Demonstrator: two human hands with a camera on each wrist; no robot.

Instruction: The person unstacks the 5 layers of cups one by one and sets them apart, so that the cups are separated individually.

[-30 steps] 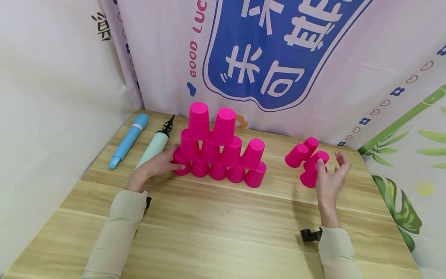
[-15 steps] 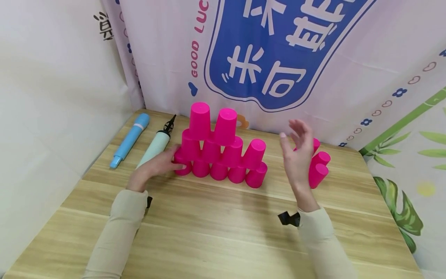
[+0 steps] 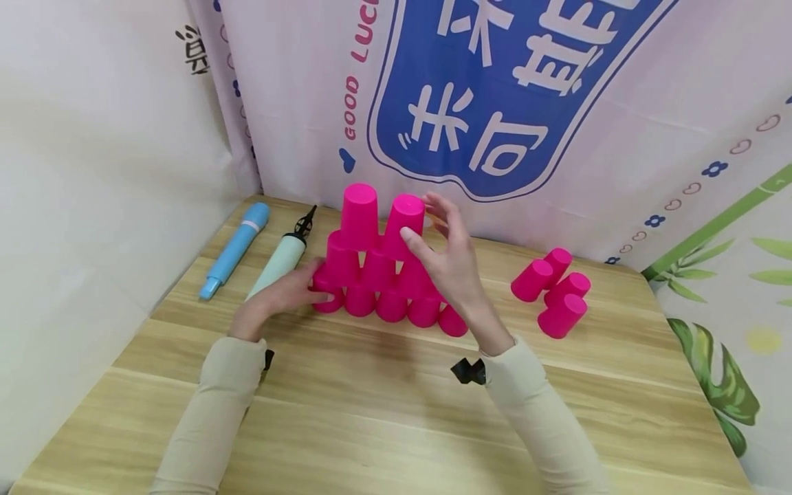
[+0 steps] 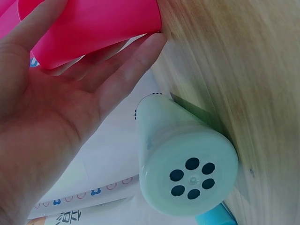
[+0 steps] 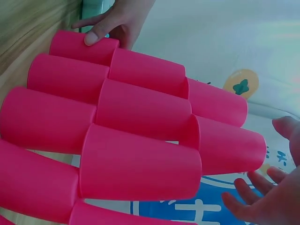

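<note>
Pink cups stand upside down in a stacked wall of three rows in the head view. My left hand (image 3: 281,295) holds the leftmost bottom cup (image 3: 335,304) at its side, thumb across the front and fingers behind. The left wrist view shows that cup (image 4: 103,28) between thumb and straight fingers. My right hand (image 3: 454,271) is raised at the right top-row cup (image 3: 405,214), thumb and fingers spread. In the right wrist view a gap shows between the right hand (image 5: 276,192) and that cup (image 5: 232,145). The left top-row cup (image 3: 359,216) stands beside it.
Several loose pink cups (image 3: 562,317) stand upside down at the right of the wooden table (image 3: 371,399). A pale green hand pump (image 3: 280,263) with a black nozzle and a blue pump (image 3: 234,251) lie at the left. A printed cloth (image 3: 297,103) hangs behind.
My right hand has moved left from the loose cups to the top row of the stack, its fingers spread. My left hand has stayed at the bottom left cup.
</note>
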